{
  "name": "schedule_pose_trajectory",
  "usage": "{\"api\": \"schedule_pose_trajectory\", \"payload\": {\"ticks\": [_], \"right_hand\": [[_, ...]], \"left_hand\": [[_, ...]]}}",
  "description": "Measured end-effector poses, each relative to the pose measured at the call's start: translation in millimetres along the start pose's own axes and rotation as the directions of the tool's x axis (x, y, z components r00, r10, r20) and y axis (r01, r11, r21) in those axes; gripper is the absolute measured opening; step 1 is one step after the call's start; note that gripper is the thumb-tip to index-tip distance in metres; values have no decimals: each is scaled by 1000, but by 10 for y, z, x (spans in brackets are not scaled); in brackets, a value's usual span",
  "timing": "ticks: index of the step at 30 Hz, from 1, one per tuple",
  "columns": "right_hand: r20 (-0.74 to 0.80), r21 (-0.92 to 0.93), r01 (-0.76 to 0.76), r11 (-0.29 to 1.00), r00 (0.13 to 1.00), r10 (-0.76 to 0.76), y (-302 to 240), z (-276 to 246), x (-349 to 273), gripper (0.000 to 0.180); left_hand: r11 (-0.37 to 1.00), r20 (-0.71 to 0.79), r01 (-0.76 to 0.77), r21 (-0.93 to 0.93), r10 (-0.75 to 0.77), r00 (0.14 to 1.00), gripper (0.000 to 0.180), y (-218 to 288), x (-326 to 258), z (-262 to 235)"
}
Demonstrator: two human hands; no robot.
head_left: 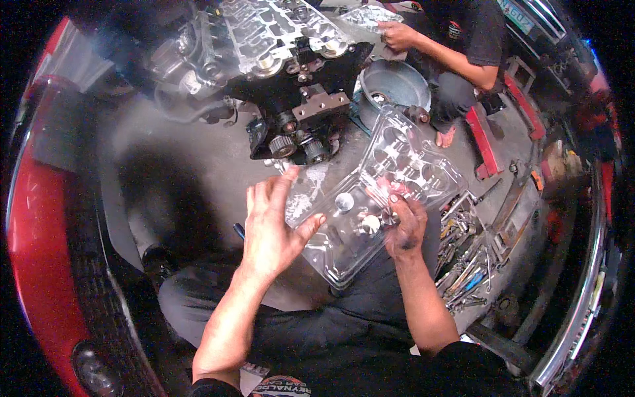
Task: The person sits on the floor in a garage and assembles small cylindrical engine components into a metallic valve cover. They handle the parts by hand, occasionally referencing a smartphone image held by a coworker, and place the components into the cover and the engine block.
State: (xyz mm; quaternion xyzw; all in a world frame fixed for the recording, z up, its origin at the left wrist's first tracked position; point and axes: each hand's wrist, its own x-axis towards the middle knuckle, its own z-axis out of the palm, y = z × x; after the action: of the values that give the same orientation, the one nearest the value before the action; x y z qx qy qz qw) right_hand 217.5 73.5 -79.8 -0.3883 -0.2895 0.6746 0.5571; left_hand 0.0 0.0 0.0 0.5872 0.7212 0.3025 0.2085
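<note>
A clear plastic clamshell package with moulded hollows lies open and tilted above my lap. Its raised half leans away toward the upper right. Shiny round metal pieces show in the lower half. My right hand is closed on the package near its fold, its fingertips dark with grime; whether it also pinches a metal piece I cannot tell. My left hand is held open at the left edge, thumb and fingers apart, with nothing in it. Its thumb tip is close to the plastic rim.
Ahead stands an engine with its top exposed. Right of it is a grey basin. Another person's hand holds crumpled clear plastic behind it. Spanners and other tools lie right. Red car bodywork borders the left.
</note>
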Motion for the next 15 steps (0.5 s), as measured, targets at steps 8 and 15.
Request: {"api": "schedule_pose_trajectory", "payload": {"ticks": [8,15], "right_hand": [[212,30,-65,997,976,57,65,451,215,29],[344,-131,-169,977,916,205,-137,642,326,33]], "left_hand": [[765,215,-514,388,468,857,55,-10,237,-161],[834,269,-487,259,422,866,40,-38,274,-235]]}}
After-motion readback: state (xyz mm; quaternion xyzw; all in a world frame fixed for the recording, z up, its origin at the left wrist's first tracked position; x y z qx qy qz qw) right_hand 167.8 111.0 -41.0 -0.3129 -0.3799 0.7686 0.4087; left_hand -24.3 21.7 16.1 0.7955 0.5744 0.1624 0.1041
